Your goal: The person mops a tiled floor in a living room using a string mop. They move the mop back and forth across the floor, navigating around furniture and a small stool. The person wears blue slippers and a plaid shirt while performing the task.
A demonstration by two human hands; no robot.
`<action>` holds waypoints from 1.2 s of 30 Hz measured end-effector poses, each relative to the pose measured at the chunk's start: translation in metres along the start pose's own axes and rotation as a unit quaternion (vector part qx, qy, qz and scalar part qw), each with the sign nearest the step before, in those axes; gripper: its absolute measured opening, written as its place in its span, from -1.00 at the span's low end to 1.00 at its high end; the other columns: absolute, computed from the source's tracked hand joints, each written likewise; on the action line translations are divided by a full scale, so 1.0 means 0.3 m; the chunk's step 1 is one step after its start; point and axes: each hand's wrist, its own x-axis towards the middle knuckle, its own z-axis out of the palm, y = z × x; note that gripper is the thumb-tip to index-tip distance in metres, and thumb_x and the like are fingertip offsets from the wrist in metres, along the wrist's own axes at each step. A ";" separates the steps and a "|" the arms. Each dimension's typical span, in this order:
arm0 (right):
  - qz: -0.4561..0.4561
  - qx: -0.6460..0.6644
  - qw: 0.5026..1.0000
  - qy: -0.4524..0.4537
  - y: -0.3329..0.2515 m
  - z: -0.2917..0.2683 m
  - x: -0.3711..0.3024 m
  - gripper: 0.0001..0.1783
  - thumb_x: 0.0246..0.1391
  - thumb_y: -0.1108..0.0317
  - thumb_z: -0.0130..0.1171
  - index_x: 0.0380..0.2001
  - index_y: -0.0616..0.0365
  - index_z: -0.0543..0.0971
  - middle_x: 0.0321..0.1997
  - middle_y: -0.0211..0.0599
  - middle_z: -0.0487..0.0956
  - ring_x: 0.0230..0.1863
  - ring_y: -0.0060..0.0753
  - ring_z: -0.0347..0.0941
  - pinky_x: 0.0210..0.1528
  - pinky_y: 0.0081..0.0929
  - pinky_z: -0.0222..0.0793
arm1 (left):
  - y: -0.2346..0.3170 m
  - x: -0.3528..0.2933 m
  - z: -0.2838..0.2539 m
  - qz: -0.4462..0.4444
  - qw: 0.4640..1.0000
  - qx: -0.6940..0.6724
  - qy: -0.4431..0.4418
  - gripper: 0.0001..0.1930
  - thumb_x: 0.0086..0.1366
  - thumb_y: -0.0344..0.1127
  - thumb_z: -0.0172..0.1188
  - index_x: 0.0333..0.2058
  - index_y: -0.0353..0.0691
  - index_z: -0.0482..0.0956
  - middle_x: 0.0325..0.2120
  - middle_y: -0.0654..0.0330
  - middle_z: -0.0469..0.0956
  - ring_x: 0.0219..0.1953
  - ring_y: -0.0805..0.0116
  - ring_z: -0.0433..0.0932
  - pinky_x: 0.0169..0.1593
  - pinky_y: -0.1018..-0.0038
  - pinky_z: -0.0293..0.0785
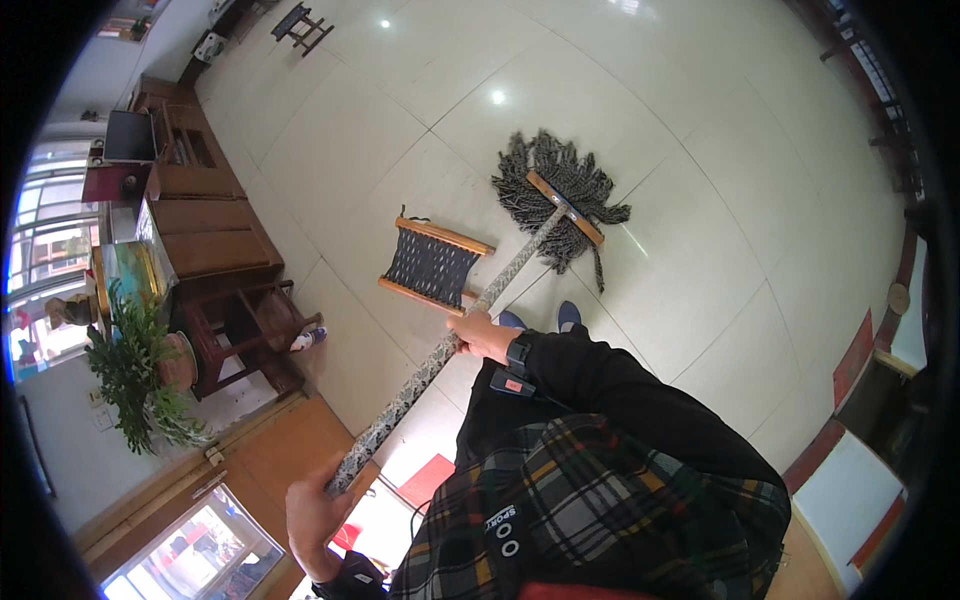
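Note:
A mop with a grey-and-white patterned handle (405, 395) slants across my front, from lower left up to the right. Its dark grey string head (540, 170) is spread on the tiled floor under a wooden crossbar (565, 207). Near the top end of the handle, my left hand (318, 512) is wrapped round it. Farther down the shaft, my right hand (482, 337) grips it, a dark watch on that wrist. Beside the handle, to its left, a small folding stool (434, 266) with wooden bars and black woven webbing stands on the floor.
Along the left wall run brown wooden cabinets (215, 235), a dark red wooden stand (245, 335) and a potted plant (150, 370). Another small stool (302, 28) stands at the far left. My shoes (568, 316) are just below the mop head. Dark furniture lines the right edge.

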 end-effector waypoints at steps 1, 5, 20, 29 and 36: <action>0.004 0.015 1.000 -0.024 -0.020 -0.030 -0.018 -0.66 -0.02 0.34 0.17 -0.26 0.33 0.32 -0.44 -0.12 0.39 -0.57 -0.14 0.43 -0.53 -0.11 0.52 | 0.015 -0.004 -0.010 0.016 1.000 0.011 0.000 -0.36 -0.24 -0.53 0.32 -0.02 -0.23 0.52 -0.37 0.00 0.63 -0.31 0.33 0.64 -0.19 0.48 0.50; 0.041 0.010 0.984 -0.174 -0.087 -0.282 -0.052 -0.64 0.03 0.17 0.22 -0.30 0.24 0.41 -0.53 -0.16 0.47 -0.49 -0.13 0.54 -0.41 -0.14 0.57 | 0.090 -0.013 -0.038 0.006 0.999 -0.052 0.009 -0.37 -0.22 -0.36 0.46 -0.05 -0.26 0.52 -0.45 -0.07 0.58 -0.44 0.15 0.63 -0.33 0.48 0.48; -0.012 0.025 0.961 0.274 0.084 -1.373 -0.207 -0.79 0.03 0.46 0.01 -0.37 0.47 0.37 -0.48 0.04 0.45 -0.45 0.01 0.49 -0.36 -0.05 0.56 | 0.139 -0.047 -0.048 0.053 0.996 -0.027 0.063 -0.49 -0.12 -0.20 0.41 -0.11 -0.13 0.57 -0.43 -0.01 0.59 -0.39 0.03 0.59 -0.29 0.34 0.50; -0.082 -0.102 0.968 0.215 0.003 -0.931 0.009 -0.84 0.01 0.44 0.01 -0.43 0.39 0.40 -0.58 -0.14 0.40 -0.52 -0.12 0.51 -0.47 -0.16 0.57 | -0.141 0.092 -0.047 0.042 0.999 -0.013 0.023 -0.50 -0.10 -0.13 0.39 -0.11 -0.09 0.59 -0.32 0.04 0.61 -0.29 0.04 0.59 -0.20 0.29 0.50; -0.151 -0.294 0.933 0.140 -0.001 -0.454 0.242 -0.78 0.05 0.30 0.06 -0.37 0.27 0.42 -0.51 -0.21 0.42 -0.57 -0.26 0.52 -0.57 -0.29 0.55 | -0.421 0.202 0.010 0.116 0.992 -0.049 -0.002 -0.47 -0.01 -0.10 0.33 -0.02 -0.06 0.47 -0.44 0.07 0.58 -0.35 0.04 0.56 -0.30 0.22 0.46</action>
